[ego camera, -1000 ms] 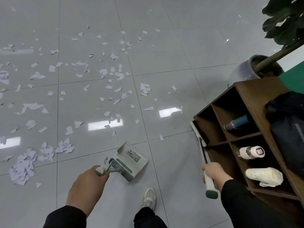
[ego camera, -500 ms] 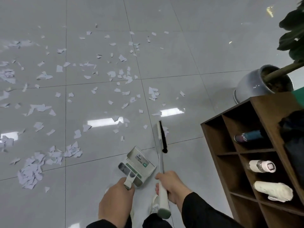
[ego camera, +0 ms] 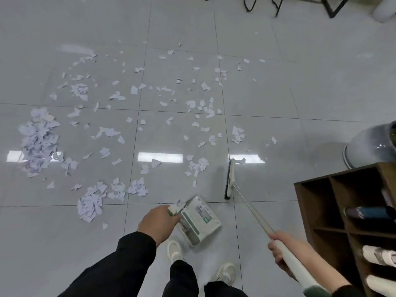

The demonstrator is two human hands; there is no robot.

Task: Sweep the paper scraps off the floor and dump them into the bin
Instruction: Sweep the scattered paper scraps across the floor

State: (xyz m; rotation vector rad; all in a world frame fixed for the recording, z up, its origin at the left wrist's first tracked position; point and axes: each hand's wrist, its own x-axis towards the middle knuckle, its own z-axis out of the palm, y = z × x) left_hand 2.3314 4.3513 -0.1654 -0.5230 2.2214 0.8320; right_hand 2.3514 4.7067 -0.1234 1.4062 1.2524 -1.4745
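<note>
White paper scraps [ego camera: 137, 116] lie scattered over the grey tiled floor, with thicker heaps at the left [ego camera: 39, 140] and near my feet [ego camera: 92, 202]. My left hand [ego camera: 158, 221] grips the handle of a white and green dustpan [ego camera: 199, 219], held just above the floor in front of my shoes. My right hand [ego camera: 285, 247] grips the long white handle of a broom. The broom head [ego camera: 229, 181], with dark bristles, rests on the floor to the right of the scraps, pointing away from me. No bin is in view.
A dark wooden shelf unit [ego camera: 317, 189] with bottles and rolled items stands at the right, close to my right arm. A grey plant pot [ego camera: 368, 144] sits beyond it. Black chair or table legs [ego camera: 278, 5] show at the top edge.
The view has tilted up and leftwards, showing more floor. My right hand has swung the broom out to the right and forward. The dustpan has turned in my left hand.
</note>
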